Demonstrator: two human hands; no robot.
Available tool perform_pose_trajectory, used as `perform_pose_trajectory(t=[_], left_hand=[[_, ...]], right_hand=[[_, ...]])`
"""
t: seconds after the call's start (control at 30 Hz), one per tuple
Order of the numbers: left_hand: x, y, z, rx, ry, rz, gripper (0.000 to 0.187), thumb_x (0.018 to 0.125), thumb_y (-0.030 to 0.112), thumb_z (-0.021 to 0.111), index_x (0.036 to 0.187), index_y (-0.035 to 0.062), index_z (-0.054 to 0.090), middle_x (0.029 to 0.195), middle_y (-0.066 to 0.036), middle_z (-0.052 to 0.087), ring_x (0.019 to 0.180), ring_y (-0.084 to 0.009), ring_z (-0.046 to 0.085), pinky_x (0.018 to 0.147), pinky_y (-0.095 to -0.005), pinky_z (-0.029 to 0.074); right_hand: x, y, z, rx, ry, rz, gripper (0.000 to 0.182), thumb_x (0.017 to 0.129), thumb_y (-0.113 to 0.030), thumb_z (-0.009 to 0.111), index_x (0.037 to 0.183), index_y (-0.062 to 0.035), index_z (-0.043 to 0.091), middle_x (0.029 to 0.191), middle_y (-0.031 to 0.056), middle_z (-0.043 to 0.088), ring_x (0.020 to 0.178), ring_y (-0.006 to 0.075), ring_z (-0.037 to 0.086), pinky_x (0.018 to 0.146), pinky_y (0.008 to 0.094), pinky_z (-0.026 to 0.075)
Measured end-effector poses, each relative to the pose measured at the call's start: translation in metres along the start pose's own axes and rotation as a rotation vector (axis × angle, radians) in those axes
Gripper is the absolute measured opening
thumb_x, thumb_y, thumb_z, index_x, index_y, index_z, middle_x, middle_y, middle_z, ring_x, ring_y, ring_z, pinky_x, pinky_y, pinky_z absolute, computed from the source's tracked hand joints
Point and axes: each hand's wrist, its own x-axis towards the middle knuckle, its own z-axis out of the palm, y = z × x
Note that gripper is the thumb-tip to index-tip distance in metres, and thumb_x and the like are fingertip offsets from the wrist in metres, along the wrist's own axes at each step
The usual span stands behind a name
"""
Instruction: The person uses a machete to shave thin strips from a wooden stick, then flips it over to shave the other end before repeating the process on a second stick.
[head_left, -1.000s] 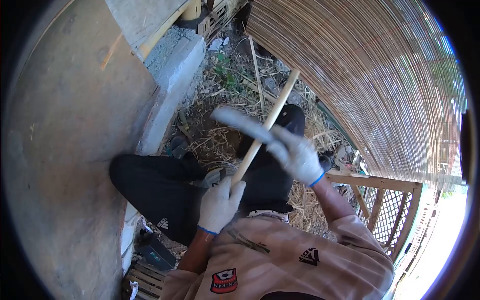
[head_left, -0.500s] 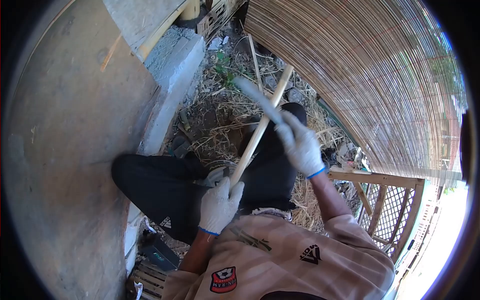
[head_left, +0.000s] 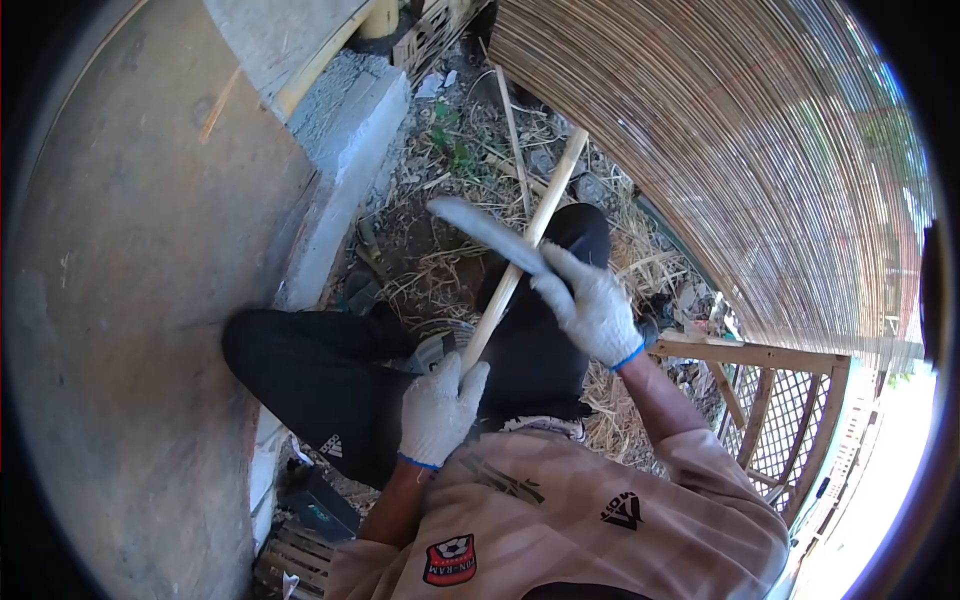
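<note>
My left hand [head_left: 437, 410], in a white knitted glove with a blue cuff edge, is closed around the near end of a pale wooden pole [head_left: 548, 203]. The pole slants up and away to the right, over my legs. Gloved the same way, my right hand [head_left: 598, 312] grips a machete, its handle mostly hidden in the palm. The broad grey machete blade [head_left: 480, 230] points to the upper left and lies across the pole around its middle.
A brown board [head_left: 150, 300] fills the left side, beside a concrete ledge [head_left: 350, 170]. A slatted bamboo screen [head_left: 720, 150] leans in at upper right, above a wooden lattice frame [head_left: 775, 420]. Straw [head_left: 440, 275] litters the ground. A dark box [head_left: 322, 505] lies lower left.
My right hand has drawn the machete down along the pole toward me, and its blade now lies flatter. The left hand and the pole have stayed put.
</note>
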Motion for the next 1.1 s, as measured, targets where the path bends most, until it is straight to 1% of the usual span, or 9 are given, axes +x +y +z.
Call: perform_pose_trajectory(t=[0.07, 0.27, 0.37, 0.47, 0.6, 0.67, 0.73, 0.87, 1.1], left_hand=[[0.003, -0.003, 0.007, 0.002, 0.16, 0.161, 0.035, 0.103, 0.038, 0.068, 0.093, 0.0046, 0.065, 0.071, -0.026, 0.067, 0.068, -0.0486, 0.068, 0.06, -0.0572, 0.053], [0.008, -0.013, 0.015, -0.042, 0.258, 0.305, 0.037, 0.104, 0.038, 0.068, 0.091, 0.0041, 0.064, 0.071, -0.026, 0.067, 0.068, -0.0483, 0.068, 0.059, -0.0571, 0.052], [-0.004, -0.004, 0.004, 0.024, 0.088, 0.097, 0.037, 0.104, 0.038, 0.068, 0.091, 0.0036, 0.064, 0.071, -0.025, 0.067, 0.069, -0.0477, 0.068, 0.06, -0.0569, 0.052], [-0.002, -0.001, 0.007, 0.004, 0.097, 0.12, 0.038, 0.104, 0.038, 0.068, 0.091, 0.0033, 0.063, 0.072, -0.025, 0.067, 0.07, -0.0476, 0.068, 0.061, -0.057, 0.052], [0.002, -0.002, 0.007, -0.014, 0.178, 0.215, 0.038, 0.104, 0.038, 0.067, 0.091, 0.0033, 0.063, 0.072, -0.025, 0.067, 0.07, -0.0474, 0.068, 0.061, -0.0571, 0.051], [-0.004, -0.001, 0.004, 0.014, 0.054, 0.105, 0.038, 0.105, 0.039, 0.066, 0.091, 0.0035, 0.063, 0.072, -0.025, 0.067, 0.069, -0.0476, 0.068, 0.061, -0.0573, 0.051], [-0.009, 0.002, 0.006, 0.013, 0.048, 0.089, 0.038, 0.105, 0.039, 0.066, 0.091, 0.0036, 0.063, 0.071, -0.025, 0.067, 0.07, -0.0474, 0.068, 0.061, -0.0573, 0.051], [-0.001, 0.005, 0.006, 0.018, 0.135, 0.136, 0.038, 0.105, 0.039, 0.066, 0.091, 0.0038, 0.063, 0.071, -0.024, 0.067, 0.07, -0.047, 0.069, 0.061, -0.0572, 0.052], [-0.004, 0.003, 0.005, 0.001, 0.055, 0.079, 0.039, 0.105, 0.04, 0.066, 0.09, 0.004, 0.063, 0.072, -0.023, 0.068, 0.071, -0.0467, 0.069, 0.062, -0.0559, 0.052]], right_hand=[[0.002, 0.007, -0.005, -0.046, 0.061, -0.028, 0.041, 0.105, -0.045, 0.065, 0.131, -0.0132, 0.067, 0.102, 0.0202, 0.076, 0.095, 0.0413, 0.075, 0.08, 0.0505, 0.059], [-0.03, -0.017, 0.006, -0.138, -0.263, -0.152, 0.042, 0.104, -0.05, 0.066, 0.127, -0.015, 0.066, 0.085, 0.0177, 0.071, 0.084, 0.0382, 0.074, 0.075, 0.0503, 0.058], [-0.003, -0.003, 0.0, -0.122, -0.018, -0.186, 0.04, 0.104, -0.046, 0.066, 0.123, -0.0115, 0.068, 0.089, 0.0185, 0.073, 0.086, 0.0391, 0.075, 0.074, 0.05, 0.059], [0.014, 0.001, -0.019, 0.001, 0.073, 0.142, 0.037, 0.106, -0.045, 0.064, 0.124, -0.013, 0.068, 0.092, 0.0193, 0.074, 0.091, 0.04, 0.075, 0.078, 0.0505, 0.059], [-0.016, -0.004, -0.012, -0.204, -0.19, -0.147, 0.049, 0.103, -0.051, 0.067, 0.137, -0.0159, 0.067, 0.093, 0.0183, 0.075, 0.094, 0.0396, 0.076, 0.082, 0.0507, 0.059], [-0.004, 0.01, -0.004, -0.142, 0.062, -0.228, 0.049, 0.103, -0.051, 0.067, 0.137, -0.0152, 0.068, 0.093, 0.0186, 0.075, 0.093, 0.0401, 0.076, 0.081, 0.0507, 0.059], [0.02, -0.01, -0.029, 0.016, -0.103, 0.23, 0.043, 0.106, -0.047, 0.064, 0.13, -0.0116, 0.068, 0.096, 0.0209, 0.076, 0.095, 0.0424, 0.075, 0.082, 0.0505, 0.059], [-0.007, -0.006, -0.017, -0.083, -0.162, -0.129, 0.045, 0.106, -0.049, 0.062, 0.132, -0.012, 0.065, 0.096, 0.021, 0.076, 0.095, 0.0434, 0.075, 0.08, 0.051, 0.059], [0.008, 0.003, -0.016, 0.004, -0.104, 0.025, 0.044, 0.107, -0.048, 0.062, 0.131, -0.0116, 0.066, 0.093, 0.0209, 0.075, 0.09, 0.0419, 0.075, 0.078, 0.0515, 0.058]])
